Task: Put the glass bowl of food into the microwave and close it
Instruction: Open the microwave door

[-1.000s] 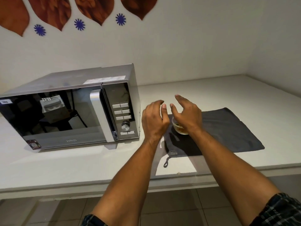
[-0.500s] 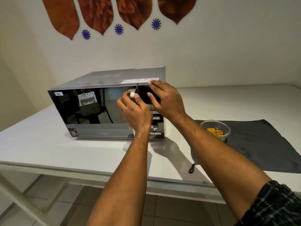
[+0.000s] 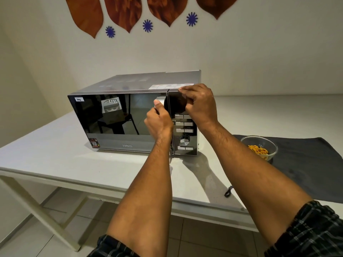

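Observation:
A silver microwave (image 3: 118,119) with a dark mirrored door stands on the white table (image 3: 55,154), its door shut. My left hand (image 3: 159,121) is wrapped around the vertical silver door handle (image 3: 161,101). My right hand (image 3: 199,104) presses against the top right corner of the microwave, over the display panel. The glass bowl (image 3: 259,148) holding orange food sits apart on a dark grey cloth (image 3: 306,164) to the right of the microwave, untouched.
The control panel with buttons and a round knob (image 3: 184,140) is below my right hand. A wall rises close behind the microwave. The table's front edge runs near my forearms, with a tiled floor below.
Both hands left the bowl on the cloth and moved left to the microwave. The left hand has closed on the door handle and the right hand has braced on the top corner.

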